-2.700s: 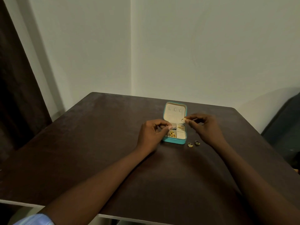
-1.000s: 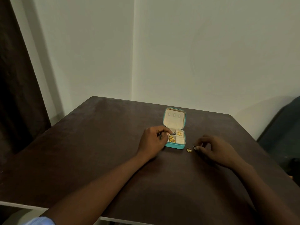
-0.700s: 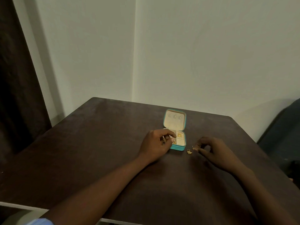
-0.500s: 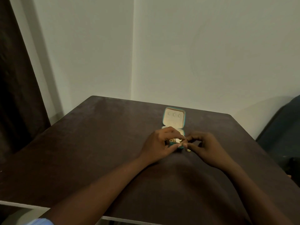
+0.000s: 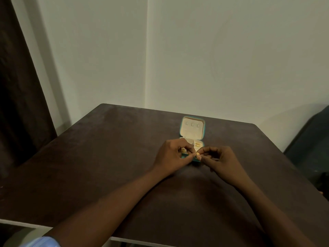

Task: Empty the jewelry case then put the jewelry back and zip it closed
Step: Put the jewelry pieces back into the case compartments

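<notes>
Fingertips (image 5: 199, 158) over dark table (image 5: 106, 157); pale walls (image 5: 231, 59)

The scene is dim and soft, the pale wall (image 5: 213, 59) evenly lit with a greenish cast while the dark counter (image 5: 106, 166) shows only a faint sheen at its far side, a soft shadow lies at right, and straight edges bow toward the frame's borders.

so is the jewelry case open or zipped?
Open: the jewelry case has its lid tipped back, cream lining and compartments exposed.
</notes>
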